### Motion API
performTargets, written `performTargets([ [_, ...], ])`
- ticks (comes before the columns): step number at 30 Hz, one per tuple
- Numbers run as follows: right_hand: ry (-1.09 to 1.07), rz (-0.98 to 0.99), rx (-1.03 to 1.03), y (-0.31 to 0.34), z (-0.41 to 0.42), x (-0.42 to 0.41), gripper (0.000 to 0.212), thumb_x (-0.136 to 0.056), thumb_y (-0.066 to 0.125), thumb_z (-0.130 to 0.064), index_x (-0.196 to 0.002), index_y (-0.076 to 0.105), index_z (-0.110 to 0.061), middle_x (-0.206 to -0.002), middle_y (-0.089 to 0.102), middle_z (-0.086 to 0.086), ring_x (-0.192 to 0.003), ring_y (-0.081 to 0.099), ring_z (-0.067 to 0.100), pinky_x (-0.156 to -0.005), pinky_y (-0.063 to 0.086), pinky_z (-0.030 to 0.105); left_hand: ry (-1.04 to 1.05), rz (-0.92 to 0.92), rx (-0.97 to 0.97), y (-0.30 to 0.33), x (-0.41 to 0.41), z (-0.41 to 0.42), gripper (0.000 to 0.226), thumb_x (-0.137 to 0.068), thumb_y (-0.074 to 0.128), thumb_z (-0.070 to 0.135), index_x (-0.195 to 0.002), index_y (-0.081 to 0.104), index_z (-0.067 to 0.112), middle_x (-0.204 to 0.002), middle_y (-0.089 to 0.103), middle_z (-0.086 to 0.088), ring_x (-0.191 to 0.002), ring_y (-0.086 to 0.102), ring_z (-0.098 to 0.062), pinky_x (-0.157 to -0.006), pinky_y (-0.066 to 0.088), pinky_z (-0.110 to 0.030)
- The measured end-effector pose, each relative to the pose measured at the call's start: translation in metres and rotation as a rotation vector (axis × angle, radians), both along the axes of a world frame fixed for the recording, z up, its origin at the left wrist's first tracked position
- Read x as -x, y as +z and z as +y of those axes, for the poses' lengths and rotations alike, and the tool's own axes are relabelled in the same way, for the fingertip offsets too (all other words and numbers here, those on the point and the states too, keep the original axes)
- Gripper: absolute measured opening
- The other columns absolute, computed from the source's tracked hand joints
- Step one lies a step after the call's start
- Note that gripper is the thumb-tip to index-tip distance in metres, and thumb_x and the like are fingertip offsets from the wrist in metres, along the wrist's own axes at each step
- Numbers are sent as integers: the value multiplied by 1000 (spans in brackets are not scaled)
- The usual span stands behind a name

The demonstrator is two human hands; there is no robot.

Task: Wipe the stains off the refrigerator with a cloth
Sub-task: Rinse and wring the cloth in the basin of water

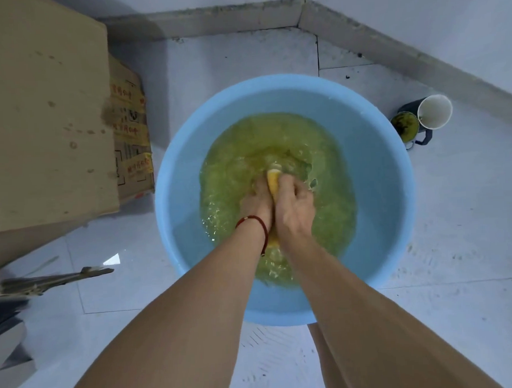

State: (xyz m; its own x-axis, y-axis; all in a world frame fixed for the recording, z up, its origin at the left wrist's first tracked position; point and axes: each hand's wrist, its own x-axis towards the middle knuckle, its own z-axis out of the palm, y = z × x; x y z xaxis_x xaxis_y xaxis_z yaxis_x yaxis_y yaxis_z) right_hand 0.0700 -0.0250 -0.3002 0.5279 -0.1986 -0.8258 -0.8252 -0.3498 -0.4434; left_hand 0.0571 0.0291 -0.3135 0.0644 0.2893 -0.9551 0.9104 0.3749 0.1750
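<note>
Box tape point(128, 94) print unreadable; perhaps red characters

Both bare forearms reached forward and down, converging until the hands met side by side. The left hand point(256, 201) lay lower, its fingers curled round a yellow cloth point(273, 180) and partly blurred under rippled water; a red cord bracelet point(257, 225) circled its wrist. The right hand point(294, 205) sat just above and against it, back of the hand upward, fingers bent over the same cloth, pressing it between the two hands. A bare leg showed beneath the right forearm
</note>
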Motion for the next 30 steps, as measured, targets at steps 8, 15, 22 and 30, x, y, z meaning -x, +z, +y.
performTargets([
  [8, 1103, -322, 360, -11, -30, -32, 52, -110, 30, -55, -114, 59, -13, -104, 69, 18, -95, 68, 41, -79, 49, 45, -394, -89, -204, 15, 3, 9, 31, -104, 44, 50, -102, 59, 23, -100, 66, -10, -92, 68, -35, -81, 60, -45],
  [15, 713, -167, 495, -25, -29, -12, 49, -106, 34, -52, -148, 39, -28, -152, 28, 18, -133, 33, 42, -110, 33, 57, -6, 65, -160, -13, 18, 7, 62, -82, 25, 82, -138, 31, 55, -145, 43, -15, -115, 57, -43, -93, 53, -60],
  [22, 58, 101, -33, -2, 12, -4, 46, -89, 67, -62, -122, 65, -29, -109, 65, 2, -107, 64, 28, -101, 54, 43, 36, 7, -32, -14, 7, 4, 60, -97, 38, 65, -84, 68, 14, -83, 71, -11, -74, 66, -28, -76, 59, -42],
  [30, 727, -46, 371, 5, -20, -37, 69, -103, 28, -69, -120, 62, -12, -121, 65, 20, -114, 61, 39, -100, 49, 47, -300, -86, -123, 55, -11, 8, 45, -103, 44, 55, -82, 58, 18, -81, 66, -5, -66, 63, -22, -48, 48, -25],
])
